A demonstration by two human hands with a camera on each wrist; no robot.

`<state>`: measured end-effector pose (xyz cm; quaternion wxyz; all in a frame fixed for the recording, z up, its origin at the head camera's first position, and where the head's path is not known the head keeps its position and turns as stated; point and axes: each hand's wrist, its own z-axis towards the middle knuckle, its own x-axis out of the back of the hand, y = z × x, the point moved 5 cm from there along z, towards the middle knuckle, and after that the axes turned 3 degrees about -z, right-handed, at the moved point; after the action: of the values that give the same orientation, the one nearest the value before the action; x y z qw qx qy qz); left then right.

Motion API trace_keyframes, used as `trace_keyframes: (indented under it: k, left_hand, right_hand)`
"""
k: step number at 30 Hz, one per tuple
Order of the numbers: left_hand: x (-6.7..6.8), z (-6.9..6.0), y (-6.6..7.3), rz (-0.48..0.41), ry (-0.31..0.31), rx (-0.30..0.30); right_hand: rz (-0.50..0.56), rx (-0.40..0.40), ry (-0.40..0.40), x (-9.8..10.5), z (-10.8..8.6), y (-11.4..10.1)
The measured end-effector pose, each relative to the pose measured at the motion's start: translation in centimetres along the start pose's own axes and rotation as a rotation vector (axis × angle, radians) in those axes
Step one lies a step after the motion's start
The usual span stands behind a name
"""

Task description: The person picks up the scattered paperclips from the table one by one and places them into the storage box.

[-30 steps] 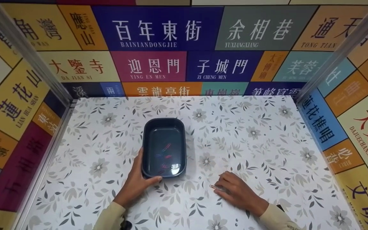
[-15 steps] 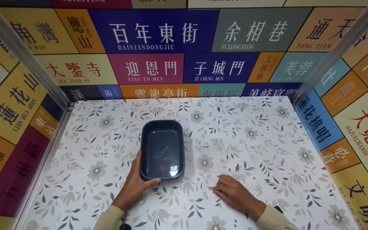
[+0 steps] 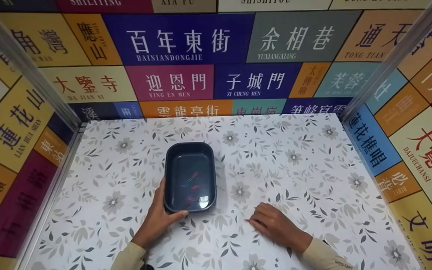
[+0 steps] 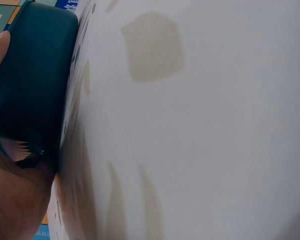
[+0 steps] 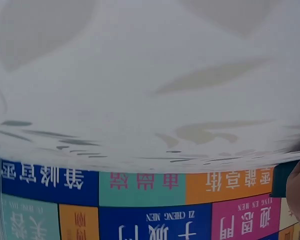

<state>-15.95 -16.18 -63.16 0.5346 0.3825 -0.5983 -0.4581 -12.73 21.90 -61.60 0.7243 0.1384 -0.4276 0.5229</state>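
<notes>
A dark blue rectangular tub (image 3: 171, 176) lies on the flowered tabletop, left of centre in the head view. Inside it are several paper clips (image 3: 194, 188), pink, red and blue. My left hand (image 3: 159, 219) grips its near left corner, thumb over the near rim and fingers along the left side; in the left wrist view the tub's wall (image 4: 35, 70) rises beside that hand. To the right, close above or on the table, my right hand (image 3: 274, 223) pinches a paper clip (image 3: 246, 220), of which only a small reddish tip shows at the fingertips.
The white tabletop (image 3: 126, 165) has a grey leaf and flower print. Colourful panels with Chinese lettering (image 3: 178, 39) stand behind it and on both sides. Metal corner posts (image 3: 386, 60) rise at the back left and back right.
The head view has shifted slightly, so everything sits a little lower and further left. My right hand has turned slightly, hiding more of the paper clip. The left hand stays on the tub.
</notes>
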Motion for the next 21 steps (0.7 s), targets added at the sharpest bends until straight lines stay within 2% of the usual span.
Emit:
trace_keyframes:
  k: [10, 21]
  left_hand:
    - [-0.1, 0.1, 0.3, 0.008, -0.011, -0.030]
    - [0.0, 0.0, 0.0, 0.000, 0.001, -0.014]
  right_hand:
    - [0.030, 0.033, 0.032, 1.4, 2.3, 0.4]
    - [0.017, 0.056, 0.005, 1.0, 3.5, 0.7]
